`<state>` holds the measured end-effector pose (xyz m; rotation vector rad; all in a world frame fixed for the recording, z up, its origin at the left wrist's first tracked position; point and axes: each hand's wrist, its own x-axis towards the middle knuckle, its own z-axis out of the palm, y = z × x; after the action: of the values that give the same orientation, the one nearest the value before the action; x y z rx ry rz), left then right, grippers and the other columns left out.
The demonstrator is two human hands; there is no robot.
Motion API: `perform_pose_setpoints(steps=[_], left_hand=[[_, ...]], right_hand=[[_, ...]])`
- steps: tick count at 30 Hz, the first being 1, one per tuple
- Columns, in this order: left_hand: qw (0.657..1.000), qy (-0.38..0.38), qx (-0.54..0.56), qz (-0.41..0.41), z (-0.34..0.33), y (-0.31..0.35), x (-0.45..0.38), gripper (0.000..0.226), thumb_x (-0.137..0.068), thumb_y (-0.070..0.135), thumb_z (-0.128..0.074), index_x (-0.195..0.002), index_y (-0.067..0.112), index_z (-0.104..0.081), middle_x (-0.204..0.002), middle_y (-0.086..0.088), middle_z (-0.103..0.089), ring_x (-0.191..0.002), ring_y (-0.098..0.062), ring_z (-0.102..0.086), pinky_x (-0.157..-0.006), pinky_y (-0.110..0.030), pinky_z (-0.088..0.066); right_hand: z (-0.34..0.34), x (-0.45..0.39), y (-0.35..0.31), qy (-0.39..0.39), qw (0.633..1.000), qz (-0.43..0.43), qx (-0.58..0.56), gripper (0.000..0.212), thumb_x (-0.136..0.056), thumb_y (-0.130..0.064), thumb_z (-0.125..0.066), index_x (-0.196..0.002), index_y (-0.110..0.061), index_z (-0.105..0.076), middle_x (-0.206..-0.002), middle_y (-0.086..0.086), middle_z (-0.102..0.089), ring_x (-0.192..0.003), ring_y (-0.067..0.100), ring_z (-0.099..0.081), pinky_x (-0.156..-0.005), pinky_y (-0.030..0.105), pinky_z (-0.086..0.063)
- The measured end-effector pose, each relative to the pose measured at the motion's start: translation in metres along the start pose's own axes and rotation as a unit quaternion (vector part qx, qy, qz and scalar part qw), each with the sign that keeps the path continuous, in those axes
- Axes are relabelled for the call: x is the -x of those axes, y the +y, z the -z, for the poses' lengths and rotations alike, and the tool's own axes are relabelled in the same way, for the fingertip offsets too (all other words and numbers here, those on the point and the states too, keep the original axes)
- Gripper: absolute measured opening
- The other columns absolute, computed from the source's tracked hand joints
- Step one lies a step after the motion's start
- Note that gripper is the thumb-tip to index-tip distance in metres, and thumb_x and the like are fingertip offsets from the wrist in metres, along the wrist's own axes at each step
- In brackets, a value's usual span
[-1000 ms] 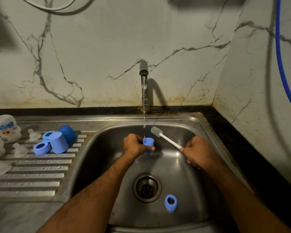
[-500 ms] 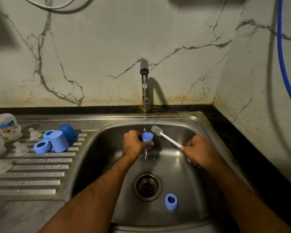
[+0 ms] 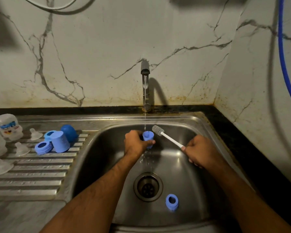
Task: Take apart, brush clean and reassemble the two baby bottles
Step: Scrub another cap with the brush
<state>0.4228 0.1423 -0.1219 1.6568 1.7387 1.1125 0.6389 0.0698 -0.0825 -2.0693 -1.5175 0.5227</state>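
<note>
My left hand (image 3: 134, 142) grips a small light-blue bottle cap (image 3: 148, 136), mouth up, under the thin stream from the tap (image 3: 145, 69); water spills down from it. My right hand (image 3: 201, 151) holds the white handle of a bottle brush (image 3: 165, 136), its grey bristle head just right of the cap and apart from it. A blue collar ring (image 3: 171, 201) lies in the sink basin (image 3: 183, 165) near the drain (image 3: 148, 186). On the drainboard (image 3: 32, 174) stand two clear bottles (image 3: 7, 127), several clear teats (image 3: 2, 166), blue collar rings (image 3: 43, 147), a light-blue cap (image 3: 60, 143) and a dark-blue cap (image 3: 69, 132).
A marble wall rises behind the sink and along the right side. A blue hose (image 3: 283, 56) hangs on the right wall. A black counter edge (image 3: 242, 140) borders the sink on the right.
My left hand has lifted the cap a little closer to the tap stream, and water now pours off it. The brush stays beside it in my right hand.
</note>
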Motion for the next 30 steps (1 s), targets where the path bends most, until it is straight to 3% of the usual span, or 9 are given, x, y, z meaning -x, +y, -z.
perform_pose_setpoints(steps=[3, 6, 9, 12, 15, 18, 20, 25, 30], left_hand=[[0.999, 0.032, 0.001, 0.027, 0.001, -0.006, -0.003, 0.037, -0.073, 0.035, -0.086, -0.099, 0.011, -0.074, -0.091, -0.004, -0.074, -0.08, -0.014, -0.068, -0.075, -0.028, -0.057], [1.0, -0.024, -0.009, 0.013, 0.002, -0.007, -0.001, 0.024, -0.07, 0.026, -0.09, -0.081, 0.015, -0.072, -0.079, -0.002, -0.072, -0.072, -0.01, -0.065, -0.068, -0.017, -0.053], [1.0, -0.001, -0.001, 0.011, 0.001, -0.008, -0.002, 0.04, -0.074, 0.028, -0.087, -0.106, 0.009, -0.072, -0.096, -0.005, -0.073, -0.089, -0.017, -0.069, -0.082, -0.03, -0.058], [0.999, -0.036, -0.018, 0.002, 0.0, -0.006, 0.0, 0.038, -0.071, 0.026, -0.089, -0.099, 0.006, -0.073, -0.089, -0.007, -0.073, -0.085, -0.021, -0.07, -0.078, -0.031, -0.057], [0.999, -0.038, -0.006, 0.008, 0.004, -0.007, 0.0, 0.043, -0.073, 0.024, -0.088, -0.108, 0.006, -0.073, -0.097, -0.008, -0.074, -0.09, -0.019, -0.07, -0.084, -0.033, -0.058], [0.998, -0.057, 0.014, 0.025, 0.006, -0.008, 0.003, 0.038, -0.073, 0.025, -0.087, -0.103, 0.008, -0.073, -0.082, 0.003, -0.069, -0.074, -0.006, -0.064, -0.06, -0.008, -0.051], [0.997, -0.057, 0.026, 0.041, 0.007, -0.011, 0.006, 0.034, -0.072, 0.027, -0.088, -0.1, 0.013, -0.074, -0.081, 0.005, -0.069, -0.075, -0.006, -0.064, -0.052, -0.005, -0.045], [0.995, -0.055, 0.033, 0.079, 0.016, -0.013, 0.004, 0.051, -0.065, 0.028, -0.093, -0.107, 0.009, -0.073, -0.096, -0.009, -0.072, -0.09, -0.023, -0.07, -0.078, -0.043, -0.061], [0.997, -0.019, 0.022, 0.077, 0.027, -0.012, 0.005, 0.052, -0.066, 0.023, -0.092, -0.11, 0.008, -0.071, -0.105, -0.01, -0.071, -0.098, -0.022, -0.068, -0.084, -0.038, -0.06]], right_hand=[[0.001, -0.001, 0.0, -0.002, 1.0, 0.004, 0.001, 0.035, -0.086, -0.031, -0.072, -0.06, -0.011, -0.064, -0.052, 0.003, -0.061, -0.046, 0.016, -0.054, -0.052, 0.023, -0.042], [0.001, 0.0, -0.001, -0.005, 1.0, 0.002, -0.003, 0.033, -0.087, -0.032, -0.072, -0.063, -0.013, -0.064, -0.054, 0.002, -0.061, -0.047, 0.016, -0.054, -0.053, 0.024, -0.043], [0.001, 0.0, -0.001, -0.012, 1.0, -0.002, -0.005, 0.03, -0.088, -0.031, -0.071, -0.066, -0.012, -0.065, -0.06, 0.006, -0.063, -0.052, 0.02, -0.056, -0.057, 0.027, -0.047], [0.002, 0.001, -0.001, -0.011, 1.0, -0.007, -0.014, 0.028, -0.089, -0.03, -0.07, -0.068, -0.013, -0.065, -0.062, 0.006, -0.064, -0.053, 0.019, -0.055, -0.057, 0.027, -0.046], [0.001, 0.004, -0.003, -0.011, 1.0, -0.007, 0.0, 0.028, -0.089, -0.032, -0.071, -0.068, -0.015, -0.065, -0.061, 0.004, -0.063, -0.053, 0.018, -0.056, -0.056, 0.027, -0.046], [0.006, 0.01, -0.007, -0.019, 1.0, -0.006, 0.02, 0.028, -0.088, -0.033, -0.071, -0.068, -0.015, -0.065, -0.063, 0.004, -0.065, -0.057, 0.019, -0.059, -0.06, 0.03, -0.053], [0.008, 0.015, -0.01, -0.031, 0.999, -0.004, 0.024, 0.03, -0.089, -0.032, -0.07, -0.064, -0.015, -0.063, -0.061, 0.003, -0.062, -0.057, 0.02, -0.057, -0.065, 0.032, -0.055], [0.009, 0.032, -0.018, -0.056, 0.998, -0.002, 0.014, 0.033, -0.092, -0.025, -0.068, -0.062, -0.013, -0.064, -0.056, 0.003, -0.061, -0.048, 0.014, -0.052, -0.059, 0.025, -0.045], [0.01, 0.045, -0.031, -0.053, 0.998, 0.014, 0.016, 0.034, -0.092, -0.024, -0.068, -0.064, -0.005, -0.069, -0.052, 0.005, -0.063, -0.036, 0.011, -0.05, -0.045, 0.022, -0.044]])
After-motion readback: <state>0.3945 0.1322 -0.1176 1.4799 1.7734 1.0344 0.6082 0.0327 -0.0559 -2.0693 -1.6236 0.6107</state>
